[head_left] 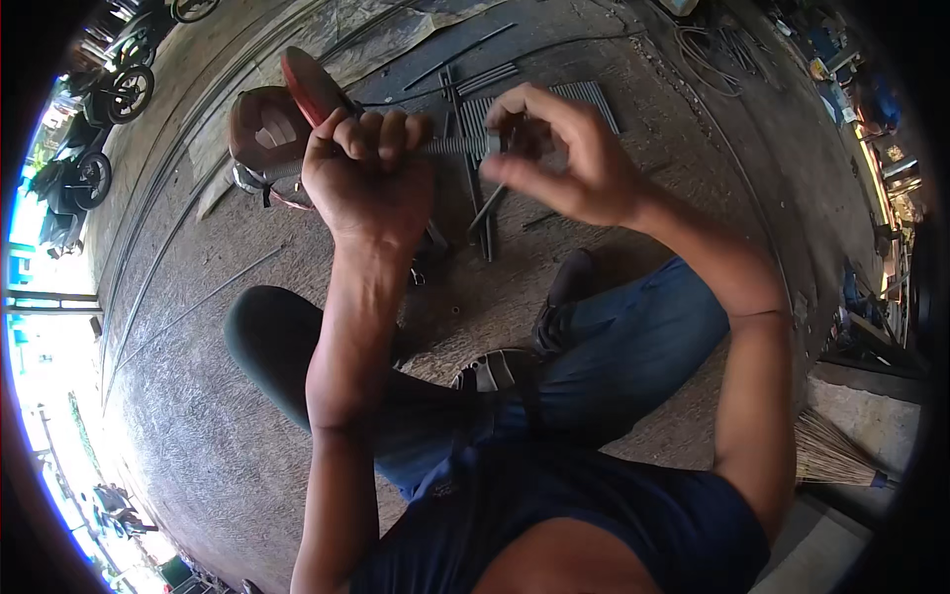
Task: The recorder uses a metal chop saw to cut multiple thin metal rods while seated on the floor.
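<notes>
A grey threaded rod (450, 146) runs sideways in front of me, off the floor. My left hand (368, 163) is closed around it in a fist. Beyond that fist, at the upper left, are a red rounded flat piece (309, 81) and a reddish-brown ring-shaped part (265, 124); what they belong to is unclear. On the rod's right end sits a nut-like piece (493, 147). My right hand (564, 153) curves around this end, thumb and fingers apart, close to the nut; whether a fingertip touches it is hard to see.
Several cut metal rods (584, 99) lie side by side on the floor ahead, near a dark metal frame (475, 198). Long thin bars (163, 233) stretch along the left. Coiled cable (708, 59) lies at the far right, a broom (831, 450) at the lower right. Motorbikes (99, 129) stand far left.
</notes>
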`<action>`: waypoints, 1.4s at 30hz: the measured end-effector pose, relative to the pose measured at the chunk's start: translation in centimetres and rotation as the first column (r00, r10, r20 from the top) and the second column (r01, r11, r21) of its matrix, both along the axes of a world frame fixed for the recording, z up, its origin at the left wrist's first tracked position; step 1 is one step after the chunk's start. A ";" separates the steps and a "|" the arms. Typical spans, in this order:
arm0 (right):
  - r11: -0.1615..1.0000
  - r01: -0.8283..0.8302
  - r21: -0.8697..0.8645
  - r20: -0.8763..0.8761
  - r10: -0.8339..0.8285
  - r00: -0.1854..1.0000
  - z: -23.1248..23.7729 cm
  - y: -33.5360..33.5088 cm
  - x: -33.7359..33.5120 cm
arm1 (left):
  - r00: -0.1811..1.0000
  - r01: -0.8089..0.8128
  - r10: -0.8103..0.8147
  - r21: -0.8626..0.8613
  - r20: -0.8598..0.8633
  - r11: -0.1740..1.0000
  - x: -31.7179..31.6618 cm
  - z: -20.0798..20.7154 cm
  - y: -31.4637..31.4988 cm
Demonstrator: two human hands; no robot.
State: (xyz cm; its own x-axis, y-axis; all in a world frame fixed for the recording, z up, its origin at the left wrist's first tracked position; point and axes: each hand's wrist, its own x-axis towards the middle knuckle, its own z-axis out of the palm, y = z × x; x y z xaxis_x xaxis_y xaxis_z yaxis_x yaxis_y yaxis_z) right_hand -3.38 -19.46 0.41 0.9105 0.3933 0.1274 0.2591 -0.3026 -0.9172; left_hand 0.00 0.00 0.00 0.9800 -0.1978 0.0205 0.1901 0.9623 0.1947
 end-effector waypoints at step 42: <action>0.962 -0.059 0.266 0.276 -0.018 0.961 -0.9 0.3 0.3 | 0.998 -0.060 0.061 0.032 -0.034 0.998 0.0 -0.1 -0.7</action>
